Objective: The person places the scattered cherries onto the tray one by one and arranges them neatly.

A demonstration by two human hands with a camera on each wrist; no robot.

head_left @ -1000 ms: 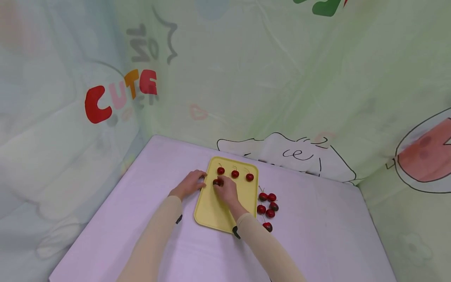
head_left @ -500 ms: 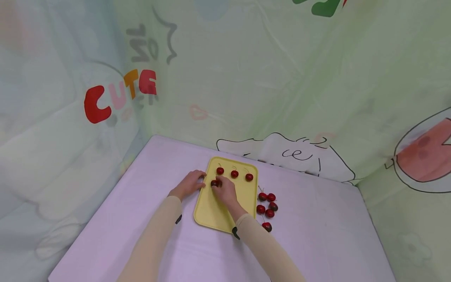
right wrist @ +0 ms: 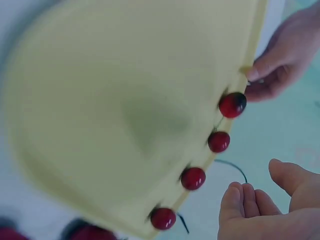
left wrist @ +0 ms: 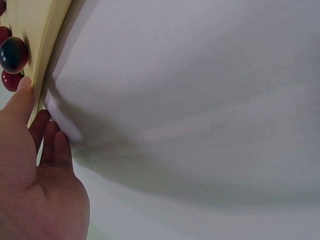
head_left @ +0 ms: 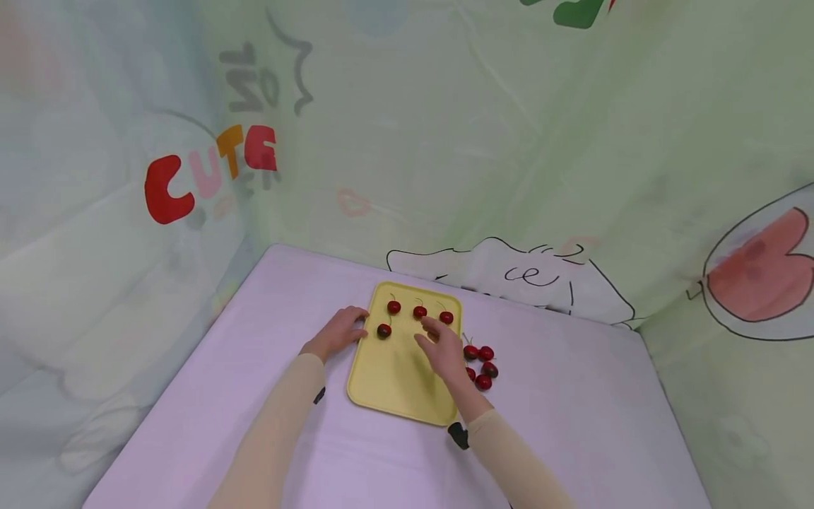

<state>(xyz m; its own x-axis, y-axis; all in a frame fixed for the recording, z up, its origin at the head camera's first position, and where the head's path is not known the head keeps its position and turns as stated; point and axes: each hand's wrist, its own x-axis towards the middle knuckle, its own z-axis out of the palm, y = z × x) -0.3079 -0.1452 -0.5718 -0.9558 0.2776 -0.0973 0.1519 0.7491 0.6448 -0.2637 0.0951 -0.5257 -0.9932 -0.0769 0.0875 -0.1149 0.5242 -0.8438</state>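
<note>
A yellow tray lies on the table, with a row of three red cherries near its far edge. One darker cherry sits just below the row's left end. My left hand holds the tray's left rim; in the left wrist view its thumb is on the rim and the fingers are outside it. Over the tray's right half hovers my right hand, fingers spread loosely with nothing between them, close below the row's middle and right cherries.
Several more cherries lie clustered on the lilac table beside the tray's right edge, partly hidden by the right hand and wrist. Printed fabric walls rise behind the table and at both sides.
The right hand has let go of the dark cherry, which now sits on the tray's left side, and has moved right. The left hand has stayed at the rim.
</note>
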